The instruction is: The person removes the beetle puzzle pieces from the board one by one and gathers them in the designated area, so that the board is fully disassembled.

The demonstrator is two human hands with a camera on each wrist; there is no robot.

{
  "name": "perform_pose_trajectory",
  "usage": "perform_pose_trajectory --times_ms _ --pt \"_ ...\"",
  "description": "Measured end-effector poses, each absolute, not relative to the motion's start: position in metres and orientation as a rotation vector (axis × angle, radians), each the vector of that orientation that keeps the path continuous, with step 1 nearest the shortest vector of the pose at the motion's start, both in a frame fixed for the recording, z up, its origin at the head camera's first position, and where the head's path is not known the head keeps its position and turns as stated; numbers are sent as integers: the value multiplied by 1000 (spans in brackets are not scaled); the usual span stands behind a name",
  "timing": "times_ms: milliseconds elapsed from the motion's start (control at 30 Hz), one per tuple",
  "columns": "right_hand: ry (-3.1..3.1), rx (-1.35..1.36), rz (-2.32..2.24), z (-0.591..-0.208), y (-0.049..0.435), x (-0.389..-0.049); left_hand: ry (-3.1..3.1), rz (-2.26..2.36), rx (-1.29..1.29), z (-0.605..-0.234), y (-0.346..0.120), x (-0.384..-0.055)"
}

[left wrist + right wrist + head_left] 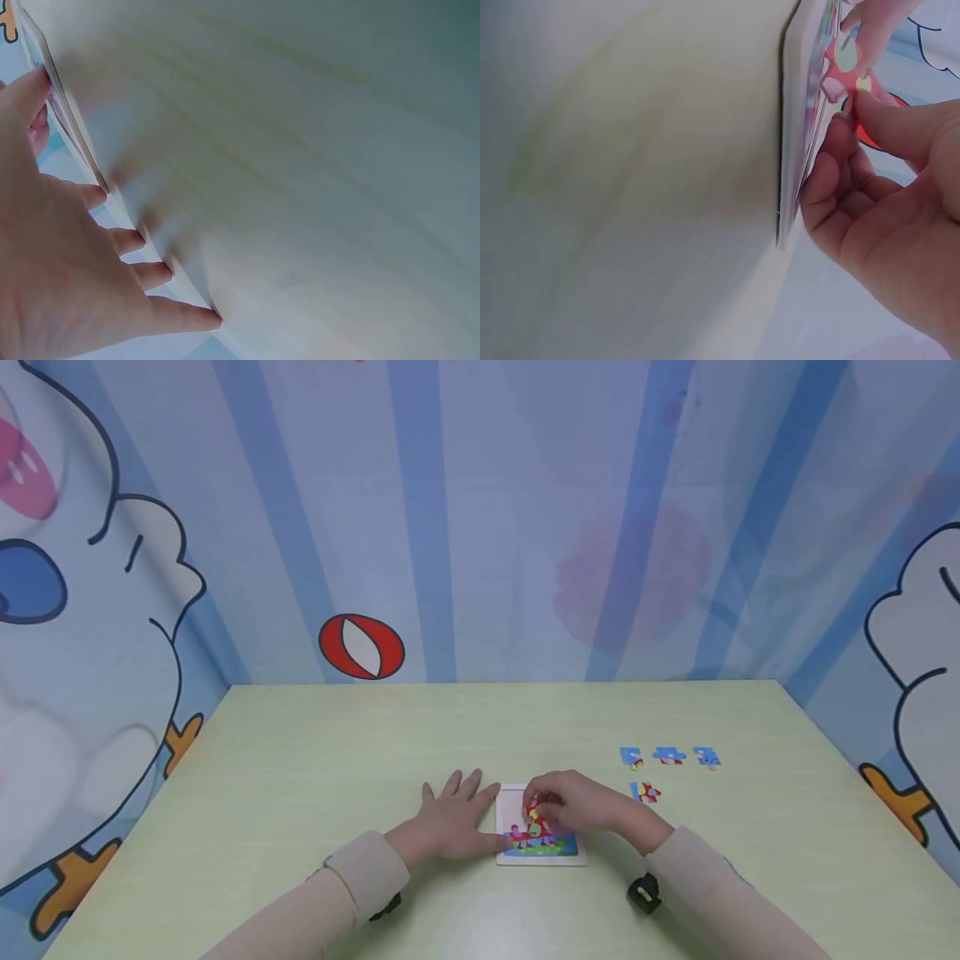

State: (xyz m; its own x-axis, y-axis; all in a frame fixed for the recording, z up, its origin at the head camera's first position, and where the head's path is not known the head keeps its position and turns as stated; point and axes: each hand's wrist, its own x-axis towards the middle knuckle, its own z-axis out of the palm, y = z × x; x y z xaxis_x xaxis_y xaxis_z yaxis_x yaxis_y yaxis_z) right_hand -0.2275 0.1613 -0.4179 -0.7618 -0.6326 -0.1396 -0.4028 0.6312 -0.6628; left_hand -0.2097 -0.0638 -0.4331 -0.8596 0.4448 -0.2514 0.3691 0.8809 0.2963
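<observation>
A white-framed jigsaw puzzle board (542,861) lies on the table, its lower part filled with a green, blue and red picture. My left hand (452,823) is spread out flat along the board's left side. Its thumb (30,94) presses on the frame, and the other fingertips rest on or right beside the frame and on the table. Over the board, my right hand (573,800) pinches a red puzzle piece (844,71) with yellow and pale green patches between thumb and fingers. That piece is tilted up from the board, and the curled fingers partly hide it.
Right of the board lie several loose pieces: a blue one (631,757), another blue one (669,756), a third (706,757) and a red-and-blue one (646,792) nearer the right forearm. A striped blue curtain (495,527) stands behind the pale table (337,735).
</observation>
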Motion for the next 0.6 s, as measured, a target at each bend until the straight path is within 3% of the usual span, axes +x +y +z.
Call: perform_pose_trajectory --times_ms 600 --pt "2563 -899 -958 -402 193 -226 2749 331 611 -431 -63 -208"
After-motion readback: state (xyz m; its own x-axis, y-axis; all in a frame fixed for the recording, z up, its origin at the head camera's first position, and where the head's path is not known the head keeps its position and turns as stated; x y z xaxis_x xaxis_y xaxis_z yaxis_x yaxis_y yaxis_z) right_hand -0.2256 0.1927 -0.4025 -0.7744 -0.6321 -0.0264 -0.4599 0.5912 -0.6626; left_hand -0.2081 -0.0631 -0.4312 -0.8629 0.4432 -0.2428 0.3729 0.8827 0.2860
